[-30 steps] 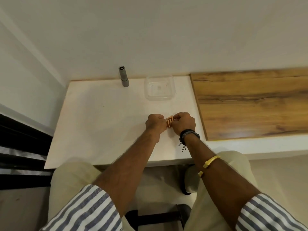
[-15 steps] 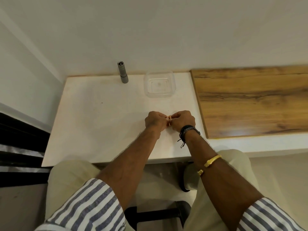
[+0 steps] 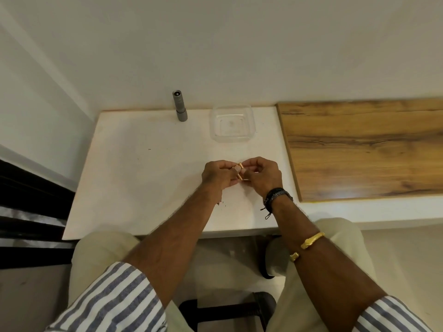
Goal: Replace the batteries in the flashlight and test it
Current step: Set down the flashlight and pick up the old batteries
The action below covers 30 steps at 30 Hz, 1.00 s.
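Observation:
A grey flashlight (image 3: pixel 179 106) stands upright at the back of the white table (image 3: pixel 148 178), close to the wall. Over the table's middle right, my left hand (image 3: pixel 215 175) and my right hand (image 3: pixel 263 174) meet, both with curled fingers pinching small gold-coloured batteries (image 3: pixel 239 170). The batteries show only in the gap between the fingers; most of them is hidden, and I cannot tell how many there are.
A clear plastic container (image 3: pixel 232 122) sits at the back of the table, right of the flashlight. A wooden board (image 3: pixel 364 149) covers the surface to the right. Small dark specks (image 3: pixel 221 202) lie near my left wrist. My knees are under the front edge.
My hands lifted slightly and opened a small gap between them, showing more of the batteries. The flashlight and the container have not moved.

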Motion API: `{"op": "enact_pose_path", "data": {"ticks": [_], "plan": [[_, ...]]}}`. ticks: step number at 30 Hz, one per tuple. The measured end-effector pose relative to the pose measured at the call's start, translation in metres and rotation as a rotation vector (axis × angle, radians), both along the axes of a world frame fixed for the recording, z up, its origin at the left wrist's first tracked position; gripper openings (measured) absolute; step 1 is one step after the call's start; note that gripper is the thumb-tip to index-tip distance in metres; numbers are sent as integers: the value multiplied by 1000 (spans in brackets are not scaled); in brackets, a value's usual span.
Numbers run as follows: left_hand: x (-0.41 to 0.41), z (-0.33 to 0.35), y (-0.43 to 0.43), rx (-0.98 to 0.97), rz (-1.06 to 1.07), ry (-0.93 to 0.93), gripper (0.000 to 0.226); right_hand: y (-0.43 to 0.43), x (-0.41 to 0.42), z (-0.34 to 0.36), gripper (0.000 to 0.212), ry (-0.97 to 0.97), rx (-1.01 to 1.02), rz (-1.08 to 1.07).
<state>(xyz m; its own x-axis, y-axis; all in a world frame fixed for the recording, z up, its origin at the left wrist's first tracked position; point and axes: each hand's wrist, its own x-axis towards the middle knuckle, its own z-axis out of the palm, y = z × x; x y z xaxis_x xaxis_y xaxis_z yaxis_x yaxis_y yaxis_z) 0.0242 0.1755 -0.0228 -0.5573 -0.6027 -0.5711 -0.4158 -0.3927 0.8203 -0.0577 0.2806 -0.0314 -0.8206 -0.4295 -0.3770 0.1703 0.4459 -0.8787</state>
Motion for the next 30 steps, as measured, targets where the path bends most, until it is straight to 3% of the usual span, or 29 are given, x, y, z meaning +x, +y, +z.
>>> {"op": "enact_pose_path", "data": {"ticks": [9, 15, 19, 25, 30], "plan": [[-5, 12, -17, -14, 150, 165, 20, -19, -10, 20, 21, -118, -203, 41], [-16, 27, -39, -347, -17, 89, 31, -37, -27, 31, 19, -72, -171, -10], [-26, 40, -57, -301, -9, 112, 27, -50, -43, 43, 21, -68, -158, 20], [-49, 49, -78, -239, 88, 154, 23, -72, -65, 58, 15, -212, -354, -58], [-69, 46, -97, -445, 106, 58, 18, -97, -89, 56, 14, -208, -276, -77]]}}
